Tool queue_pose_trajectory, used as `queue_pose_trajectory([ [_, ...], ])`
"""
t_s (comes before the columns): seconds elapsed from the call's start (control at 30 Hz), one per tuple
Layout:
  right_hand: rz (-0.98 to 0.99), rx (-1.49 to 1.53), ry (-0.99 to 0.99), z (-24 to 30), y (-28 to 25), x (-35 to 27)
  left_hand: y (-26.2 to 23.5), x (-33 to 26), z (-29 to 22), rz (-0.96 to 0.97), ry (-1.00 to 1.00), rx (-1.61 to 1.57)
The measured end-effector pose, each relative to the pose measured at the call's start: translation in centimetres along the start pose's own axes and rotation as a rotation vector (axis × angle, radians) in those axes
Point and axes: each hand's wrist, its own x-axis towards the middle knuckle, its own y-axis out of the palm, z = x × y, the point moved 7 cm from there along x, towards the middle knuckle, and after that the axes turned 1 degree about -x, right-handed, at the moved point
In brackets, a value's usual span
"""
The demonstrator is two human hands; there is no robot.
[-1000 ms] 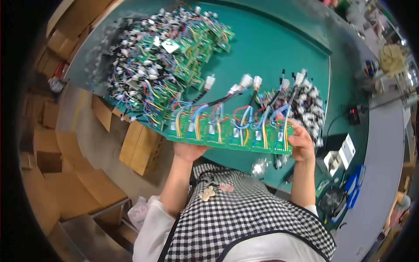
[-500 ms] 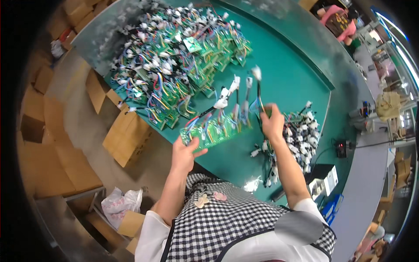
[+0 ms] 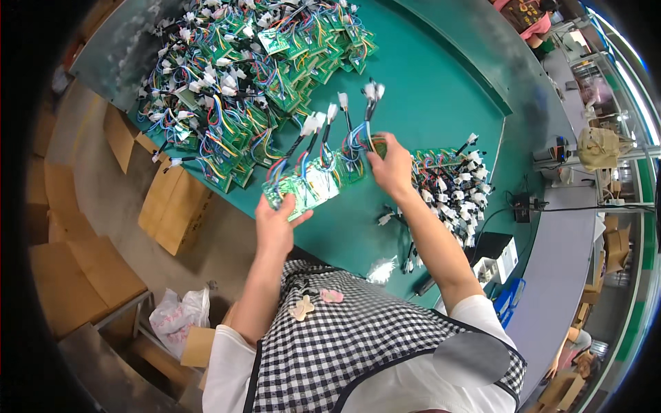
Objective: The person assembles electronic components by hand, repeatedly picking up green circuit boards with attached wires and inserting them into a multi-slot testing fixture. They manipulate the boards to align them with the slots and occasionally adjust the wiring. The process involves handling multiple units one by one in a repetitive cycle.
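Note:
A long green circuit board (image 3: 318,189) is held up above the table, slanting up to the right. Several wire bundles with white plug connectors (image 3: 313,124) stand up from its far edge. My left hand (image 3: 275,226) is closed on its left end, with the thumb on top. My right hand (image 3: 394,166) pinches its right end beside a bundle of dark and coloured wires; the fingertips are partly hidden. Light glares off the middle of the board. To the right of my right hand lies a group of wired boards (image 3: 454,189) with white connectors.
A big heap of wired boards (image 3: 275,86) covers the far left of the green table (image 3: 427,89). Near my apron lie a clear plastic piece (image 3: 381,271) and a black-and-white box (image 3: 497,256). Cardboard boxes (image 3: 172,206) stand on the floor at left. Other people are at the right edge.
The whole view has shifted, so the table sits further up and left. My right hand has come nearer to my left, onto the board's right end. The board is tilted differently and glares.

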Motion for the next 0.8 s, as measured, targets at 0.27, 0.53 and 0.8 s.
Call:
queue_pose_trajectory([
  [0.27,0.457,0.855,0.155,0.8,0.1,1.3,0.5,0.8,-1.5,0.173,-0.033,-0.196],
  [0.53,0.297,0.550,0.134,0.9,3.6,1.7,0.4,2.6,-0.4,-0.076,0.041,-0.001],
  [0.8,0.602,0.989,0.147,4.2,0.3,3.4,1.5,4.6,-1.8,0.016,0.023,-0.176],
])
